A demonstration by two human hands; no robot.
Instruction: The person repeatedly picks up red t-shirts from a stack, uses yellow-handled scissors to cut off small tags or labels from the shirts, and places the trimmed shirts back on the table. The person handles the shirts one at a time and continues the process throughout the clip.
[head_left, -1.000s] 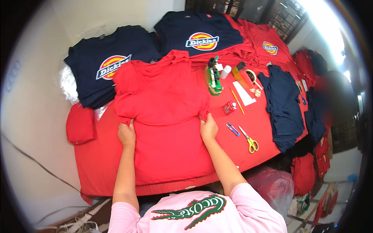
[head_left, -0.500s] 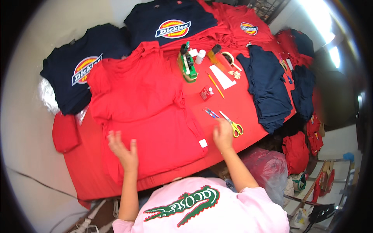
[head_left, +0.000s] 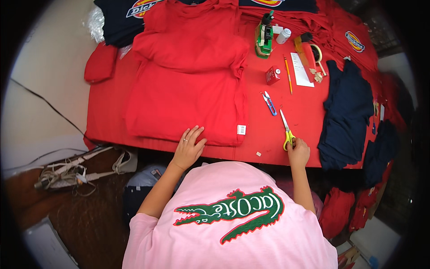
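My left hand lies with fingers stretched out on the near edge of a stack of red T-shirts. The top shirt has its neckline at the far end. A white label shows at the stack's near right corner. On the red tabletop to the right, my right hand has its fingers closed on the yellow handles of a pair of scissors. The scissors' blades point away from me. Blue-handled thread snips lie left of the scissors, apart from either hand.
Beyond the snips stand a red bottle, a green tape dispenser and a white bottle. A pencil and white paper lie close by. Dark folded garments cover the right side. Cables hang at left.
My left hand has come down from over the red shirts onto their near edge. My right hand has moved to the scissors' handles and closed on them. The view has turned and shifted.
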